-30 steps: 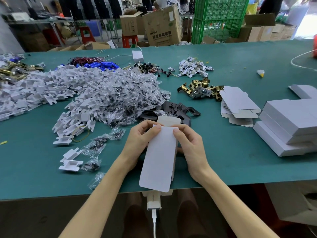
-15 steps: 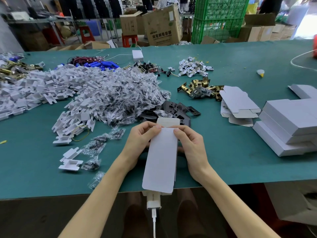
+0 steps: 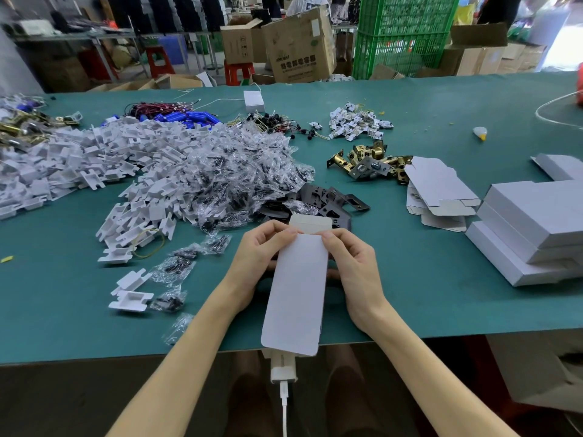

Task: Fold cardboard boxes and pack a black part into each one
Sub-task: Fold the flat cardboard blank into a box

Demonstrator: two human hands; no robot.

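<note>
Table (image 3: 441, 310): green surface, spans the full width of the frame. Its near edge crosses the lower part.
Floor (image 3: 63, 405): dark, visible below the table edge at lower left.
Crates (image 3: 407, 33): green plastic lattice, stacked at upper right behind the table.
Cartons (image 3: 299, 48): brown cardboard, upper centre, one with its flaps open. More lie along the far table edge at upper right.
Stools (image 3: 159, 59): red, upper left of centre.
Bench (image 3: 94, 36): metal-framed, upper left.
Glare (image 3: 564, 42): strong white light at the upper right corner.
</note>
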